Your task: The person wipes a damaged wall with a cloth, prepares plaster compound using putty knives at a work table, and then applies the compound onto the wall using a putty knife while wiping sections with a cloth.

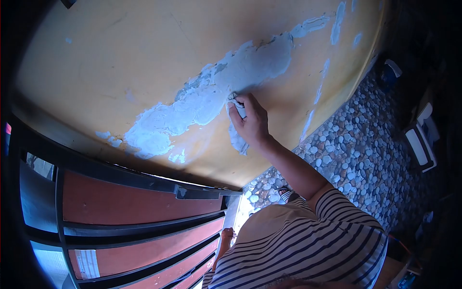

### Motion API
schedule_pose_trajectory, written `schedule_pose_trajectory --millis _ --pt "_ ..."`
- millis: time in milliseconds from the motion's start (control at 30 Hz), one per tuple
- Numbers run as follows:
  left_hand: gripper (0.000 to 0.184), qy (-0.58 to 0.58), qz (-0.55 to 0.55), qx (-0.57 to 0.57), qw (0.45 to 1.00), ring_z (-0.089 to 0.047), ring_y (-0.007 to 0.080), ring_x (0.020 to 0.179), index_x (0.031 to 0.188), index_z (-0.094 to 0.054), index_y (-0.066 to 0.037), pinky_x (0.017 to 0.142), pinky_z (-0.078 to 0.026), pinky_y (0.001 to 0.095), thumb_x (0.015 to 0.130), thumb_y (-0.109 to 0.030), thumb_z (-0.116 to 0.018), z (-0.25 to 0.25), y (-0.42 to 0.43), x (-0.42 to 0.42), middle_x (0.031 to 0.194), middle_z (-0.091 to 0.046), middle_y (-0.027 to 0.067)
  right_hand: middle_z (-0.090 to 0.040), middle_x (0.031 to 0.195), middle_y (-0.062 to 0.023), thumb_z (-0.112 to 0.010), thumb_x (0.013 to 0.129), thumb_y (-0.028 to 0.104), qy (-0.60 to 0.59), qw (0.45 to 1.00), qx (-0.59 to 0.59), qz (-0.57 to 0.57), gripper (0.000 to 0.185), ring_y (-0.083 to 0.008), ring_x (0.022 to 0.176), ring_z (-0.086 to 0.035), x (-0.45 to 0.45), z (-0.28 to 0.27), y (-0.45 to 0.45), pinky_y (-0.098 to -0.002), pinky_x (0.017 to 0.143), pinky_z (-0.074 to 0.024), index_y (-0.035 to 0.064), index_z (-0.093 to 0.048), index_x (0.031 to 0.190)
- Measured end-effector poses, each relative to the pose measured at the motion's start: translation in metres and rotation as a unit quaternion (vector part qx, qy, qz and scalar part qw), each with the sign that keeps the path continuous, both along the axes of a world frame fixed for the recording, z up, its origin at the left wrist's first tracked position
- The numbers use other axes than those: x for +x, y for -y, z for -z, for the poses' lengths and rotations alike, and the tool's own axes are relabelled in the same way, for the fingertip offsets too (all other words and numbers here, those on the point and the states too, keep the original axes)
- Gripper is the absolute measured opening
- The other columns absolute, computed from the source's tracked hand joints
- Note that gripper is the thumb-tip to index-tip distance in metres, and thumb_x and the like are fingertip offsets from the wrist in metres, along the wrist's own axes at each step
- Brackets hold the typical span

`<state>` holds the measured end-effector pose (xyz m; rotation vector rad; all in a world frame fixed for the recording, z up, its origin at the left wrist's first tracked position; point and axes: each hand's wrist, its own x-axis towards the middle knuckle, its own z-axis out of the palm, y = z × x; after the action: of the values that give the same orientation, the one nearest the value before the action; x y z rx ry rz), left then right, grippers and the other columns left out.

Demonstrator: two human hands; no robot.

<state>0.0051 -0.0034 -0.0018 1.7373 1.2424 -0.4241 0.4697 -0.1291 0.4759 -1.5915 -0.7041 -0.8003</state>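
My right hand [250, 118] is closed around a crumpled whitish cloth [237, 140], and a loose end hangs below the fingers. The cloth is against the yellow wall [159, 53], at the lower edge of a long, rough, pale patch of filler [207, 98]. Down by my side, my left hand [227, 234] is small in view beside the red-panelled door. Its fingers look curled, and whatever they may hold is too small to make out.
Red panels in a dark frame [144, 200] stand at the lower left. A pebbled floor [356, 139] stretches along the right. A white and dark object [421, 144] lies at the far right, near a dim blue container [389, 74]. Smaller pale patches [338, 24] mark the wall.
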Motion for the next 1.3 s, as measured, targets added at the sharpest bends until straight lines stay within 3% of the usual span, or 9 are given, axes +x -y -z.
schedule_pose_trajectory --millis 400,633,767,933,1033,1067,1100,1233,1300 --pt "0.04 0.051 -0.068 -0.029 0.996 -0.075 0.028 0.074 0.102 -0.07 0.006 0.067 -0.062 0.0387 0.101 -0.032 -0.056 -0.017 0.004 -0.01 0.092 -0.077 0.0183 -0.065 0.089 -0.0117 -0.072 0.093 0.015 -0.014 1.0 0.004 -0.011 0.019 -0.0298 0.078 -0.068 -0.002 0.007 0.006 -0.0412 0.067 -0.056 0.0046 -0.058 0.101" --pt "0.043 -0.036 0.138 0.116 0.983 -0.076 0.0289 0.084 0.096 -0.075 0.001 0.073 -0.061 0.0395 0.101 -0.038 -0.056 -0.017 -0.008 0.004 0.092 -0.077 0.0188 -0.068 0.092 -0.0113 -0.074 0.09 0.015 -0.001 1.0 -0.004 0.029 0.021 -0.0309 0.079 -0.069 0.014 0.035 0.005 -0.0414 0.068 -0.0569 0.0052 -0.059 0.101" --pt "0.039 -0.008 -0.077 -0.079 0.994 -0.077 0.0268 0.081 0.109 -0.07 0.003 0.067 -0.062 0.0393 0.102 -0.034 -0.056 -0.039 0.0 0.016 0.092 -0.077 0.0152 -0.068 0.092 -0.0104 -0.072 0.091 0.013 -0.046 0.998 -0.032 0.024 0.018 -0.031 0.08 -0.07 0.013 0.05 0.017 -0.0408 0.069 -0.057 0.0053 -0.06 0.1" --pt "0.038 -0.003 0.05 -0.002 0.999 -0.077 0.0265 0.081 0.11 -0.069 0.003 0.064 -0.063 0.0389 0.103 -0.032 -0.056 -0.007 -0.006 0.0 0.093 -0.077 0.0159 -0.067 0.092 -0.0094 -0.072 0.091 0.014 0.007 1.0 0.001 0.007 0.017 -0.0307 0.08 -0.069 0.007 -0.004 0.007 -0.04 0.067 -0.0569 0.0058 -0.06 0.099" --pt "0.038 -0.016 0.125 0.027 0.992 -0.077 0.0263 0.08 0.11 -0.069 0.003 0.063 -0.063 0.0386 0.103 -0.031 -0.056 -0.009 -0.01 0.005 0.093 -0.076 0.0163 -0.067 0.092 -0.0099 -0.073 0.091 0.013 0.001 0.999 -0.027 0.018 0.018 -0.031 0.081 -0.069 0.013 0.016 0.01 -0.0406 0.067 -0.0568 0.0054 -0.06 0.1" --pt "0.037 0.014 -0.017 -0.034 0.999 -0.077 0.0253 0.081 0.112 -0.067 0.003 0.064 -0.063 0.0368 0.103 -0.031 -0.056 -0.028 0.001 0.013 0.097 -0.076 0.0164 -0.067 0.093 -0.0107 -0.072 0.091 0.014 -0.009 0.999 -0.029 0.023 0.018 -0.0307 0.081 -0.069 0.016 0.028 0.015 -0.0414 0.066 -0.0566 0.0053 -0.06 0.101" --pt "0.037 0.031 0.084 -0.006 0.996 -0.077 0.0248 0.082 0.112 -0.067 0.003 0.065 -0.063 0.0358 0.103 -0.031 -0.056 -0.039 -0.003 0.022 0.098 -0.076 0.016 -0.067 0.094 -0.0126 -0.073 0.091 0.014 -0.005 0.999 -0.028 0.031 0.019 -0.0318 0.082 -0.069 0.021 0.044 0.021 -0.0407 0.068 -0.0569 0.005 -0.06 0.101" --pt "0.036 0.137 0.18 0.077 0.971 -0.078 0.0222 0.084 0.113 -0.066 0.003 0.065 -0.062 0.0327 0.102 -0.03 -0.058 -0.041 -0.004 0.051 0.101 -0.076 0.014 -0.067 0.093 -0.0072 -0.071 0.096 0.017 -0.165 0.985 0.01 -0.054 0.02 -0.0182 0.08 -0.066 0.033 0.102 0.044 -0.0332 0.07 -0.0549 0.0036 -0.062 0.107" --pt "0.035 0.124 0.016 -0.01 0.992 -0.077 0.0223 0.088 0.113 -0.066 0.002 0.068 -0.062 0.0336 0.102 -0.03 -0.057 -0.066 0.012 0.083 0.102 -0.077 0.0134 -0.066 0.093 -0.0037 -0.071 0.099 0.017 -0.289 0.941 0.066 -0.162 0.02 -0.0123 0.081 -0.064 0.033 0.107 0.051 -0.0298 0.072 -0.0536 0.0035 -0.062 0.11"
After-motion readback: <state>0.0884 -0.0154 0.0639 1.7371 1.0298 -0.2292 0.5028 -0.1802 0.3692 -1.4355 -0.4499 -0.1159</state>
